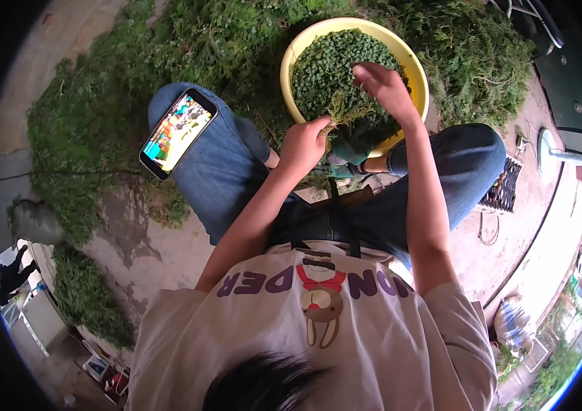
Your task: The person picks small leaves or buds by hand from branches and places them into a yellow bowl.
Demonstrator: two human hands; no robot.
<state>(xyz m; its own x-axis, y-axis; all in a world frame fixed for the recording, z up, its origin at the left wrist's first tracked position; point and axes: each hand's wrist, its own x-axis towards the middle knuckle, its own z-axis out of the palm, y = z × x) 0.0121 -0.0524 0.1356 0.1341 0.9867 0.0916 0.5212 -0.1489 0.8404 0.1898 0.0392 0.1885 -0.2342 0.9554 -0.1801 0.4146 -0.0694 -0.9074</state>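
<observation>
My left hand (304, 144) is closed, pinching the stems of a small green sprig (341, 115) at the near rim of a yellow tub (295, 42). Small green berries or seed cones (330, 67) fill much of the tub. Over its right half is my right hand (381, 85), with loosely curled fingers slightly apart and nothing visible between them. Below the sprig, dark green material lies partly in shadow.
Cut green branches (195, 41) are heaped left of and behind the tub, with more branches (465, 55) at right. A lit phone (178, 133) rests on my left knee. A dark crate (501, 185) stands beside my right knee. A white sack (513, 322) lies lower right.
</observation>
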